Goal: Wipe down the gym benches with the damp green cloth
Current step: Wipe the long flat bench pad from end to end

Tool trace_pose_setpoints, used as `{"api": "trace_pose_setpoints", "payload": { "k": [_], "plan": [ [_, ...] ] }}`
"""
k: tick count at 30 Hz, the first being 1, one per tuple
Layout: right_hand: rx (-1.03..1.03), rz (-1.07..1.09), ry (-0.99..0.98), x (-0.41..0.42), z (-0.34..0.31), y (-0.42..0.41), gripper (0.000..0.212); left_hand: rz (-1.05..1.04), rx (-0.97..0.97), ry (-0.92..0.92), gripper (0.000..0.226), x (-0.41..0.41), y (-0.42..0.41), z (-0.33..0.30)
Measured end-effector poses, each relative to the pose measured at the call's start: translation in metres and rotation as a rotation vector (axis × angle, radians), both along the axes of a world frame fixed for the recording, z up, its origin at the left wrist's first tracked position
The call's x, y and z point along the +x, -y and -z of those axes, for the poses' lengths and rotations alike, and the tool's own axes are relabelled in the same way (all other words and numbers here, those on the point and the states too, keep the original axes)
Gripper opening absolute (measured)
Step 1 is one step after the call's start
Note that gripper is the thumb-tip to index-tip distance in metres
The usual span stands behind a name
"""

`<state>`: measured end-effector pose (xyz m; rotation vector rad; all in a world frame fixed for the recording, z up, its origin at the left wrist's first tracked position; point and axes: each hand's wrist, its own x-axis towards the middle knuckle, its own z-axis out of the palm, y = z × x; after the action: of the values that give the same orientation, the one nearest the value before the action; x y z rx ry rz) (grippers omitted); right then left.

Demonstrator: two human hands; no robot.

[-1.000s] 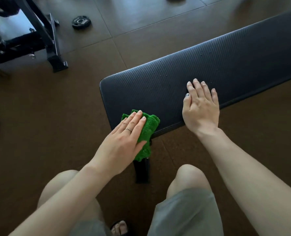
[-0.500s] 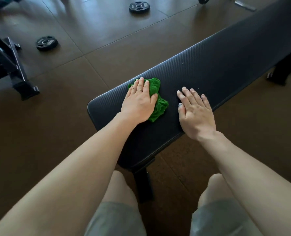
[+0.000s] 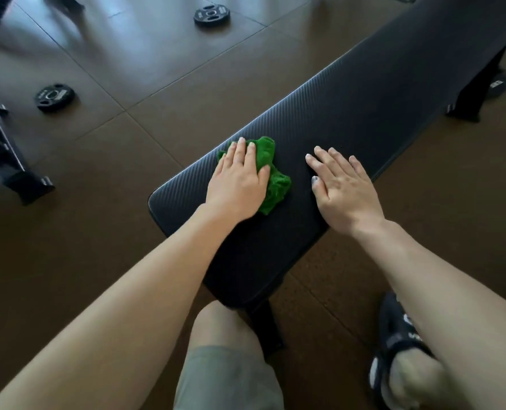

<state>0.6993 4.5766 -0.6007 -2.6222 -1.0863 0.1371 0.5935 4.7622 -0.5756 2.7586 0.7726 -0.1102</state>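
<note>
**Green cloth pinned under the left hand near the bench's end**

The green cloth (image 3: pixel 271 176) lies bunched on the padded top of the black bench (image 3: pixel 364 113), close to its near, rounded end. The left hand (image 3: pixel 236 184) lies flat on top of the cloth, palm down, with its fingers (image 3: pixel 240 149) straight and close together, pressing rather than gripping. Most of the cloth sticks out from under the thumb side of the hand, towards the right; a small green corner also shows past the little-finger side, and a fold rises just beyond the fingertips.

The right hand (image 3: pixel 342 187) rests flat on the bare bench surface beside the cloth, apart from it, its fingers spread and straight, holding nothing. Its thumb points towards the cloth.

The bench runs away diagonally to the upper right, standing on dark legs over a brown tiled floor (image 3: pixel 157 69). Two black weight plates lie on the floor, one (image 3: pixel 54 97) to the left and one (image 3: pixel 212 15) farther off. A black equipment frame (image 3: pixel 3 155) stands at the left edge. Below, a knee in grey shorts (image 3: pixel 225 377) and a foot in a dark sandal (image 3: pixel 399 350) are visible.
</note>
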Motion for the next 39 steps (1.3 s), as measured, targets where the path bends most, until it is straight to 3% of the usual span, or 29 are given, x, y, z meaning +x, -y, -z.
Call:
{"api": "trace_pose_setpoints", "payload": {
  "k": [5, 13, 18, 24, 35, 39],
  "plan": [
    [0.014, -0.012, -0.003, 0.0, -0.001, 0.001, 0.054, -0.085, -0.039, 0.002, 0.065, 0.036, -0.035, -0.005],
    [0.057, 0.001, 0.042, -0.004, 0.004, -0.001, 0.061, -0.104, 0.026, 0.008, 0.064, -0.063, 0.021, -0.005],
    [0.077, 0.006, 0.055, -0.002, 0.006, -0.001, 0.06, -0.153, 0.018, 0.026, 0.062, -0.007, -0.017, 0.0],
    [0.109, 0.016, 0.073, -0.003, 0.006, 0.0, 0.059, -0.396, -0.101, -0.044, 0.052, 0.042, -0.064, -0.013],
    [0.085, 0.008, 0.068, -0.003, 0.003, 0.0, 0.059, -0.376, 0.036, 0.08, 0.041, -0.06, -0.043, -0.012],
    [0.075, 0.012, 0.08, -0.004, 0.004, -0.002, 0.058, -0.384, 0.085, -0.001, 0.042, -0.03, -0.044, -0.01]
  ]
}}
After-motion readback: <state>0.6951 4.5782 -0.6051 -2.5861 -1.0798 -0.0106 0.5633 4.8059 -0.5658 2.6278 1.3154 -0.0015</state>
